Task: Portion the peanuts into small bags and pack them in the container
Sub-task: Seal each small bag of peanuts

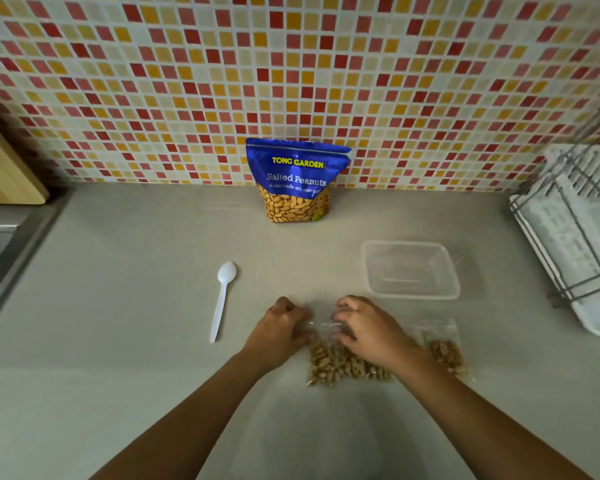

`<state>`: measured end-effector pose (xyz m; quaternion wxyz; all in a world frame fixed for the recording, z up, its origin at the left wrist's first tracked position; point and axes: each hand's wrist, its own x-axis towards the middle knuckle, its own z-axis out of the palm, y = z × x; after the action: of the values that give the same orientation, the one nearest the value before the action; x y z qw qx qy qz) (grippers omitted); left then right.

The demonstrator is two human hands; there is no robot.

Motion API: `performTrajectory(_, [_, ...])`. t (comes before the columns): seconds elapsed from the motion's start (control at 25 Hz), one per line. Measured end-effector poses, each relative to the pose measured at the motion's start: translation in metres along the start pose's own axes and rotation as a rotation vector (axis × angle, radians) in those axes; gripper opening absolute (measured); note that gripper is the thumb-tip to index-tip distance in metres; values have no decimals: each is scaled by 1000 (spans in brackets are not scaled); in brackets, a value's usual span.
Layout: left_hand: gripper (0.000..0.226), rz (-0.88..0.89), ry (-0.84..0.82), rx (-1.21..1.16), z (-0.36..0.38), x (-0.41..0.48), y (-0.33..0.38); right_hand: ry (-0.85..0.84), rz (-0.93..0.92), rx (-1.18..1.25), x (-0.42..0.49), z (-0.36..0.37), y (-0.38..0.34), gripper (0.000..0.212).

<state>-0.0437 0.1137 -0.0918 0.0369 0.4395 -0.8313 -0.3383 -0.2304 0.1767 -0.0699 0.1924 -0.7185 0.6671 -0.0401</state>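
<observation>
Left hand (280, 326): pinches top edge of small peanut bag (340, 358) on surface (136, 341)
Right hand (364, 327): pinches same top edge
Second filled bag (445, 351): just right
Container (411, 270): behind, empty

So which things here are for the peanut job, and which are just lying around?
For the job: blue Salted Peanuts pouch; white plastic spoon; clear rectangular plastic container; small clear bag of peanuts pinched by left hand and right hand; second filled small clear bag beside it.
Just lying about: white wire-framed dish rack; wooden board; steel sink edge.
</observation>
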Motion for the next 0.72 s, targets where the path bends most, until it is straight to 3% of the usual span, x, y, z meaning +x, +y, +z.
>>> performTrajectory(0.28, [45, -39, 92, -15, 20, -2, 7, 193, 32, -121, -12, 27, -5, 34])
performTrajectory(0.48, [24, 5, 129, -22, 19, -4, 11, 299, -29, -113, -17, 23, -16, 30])
performTrajectory(0.6, [7, -4, 171, -216, 10, -16, 18, 314, 64, 165, -26, 21, -22, 12])
performTrajectory(0.72, [13, -88, 189, -598, -14, -32, 28, 325, 254, 819, -32, 9, -32, 12])
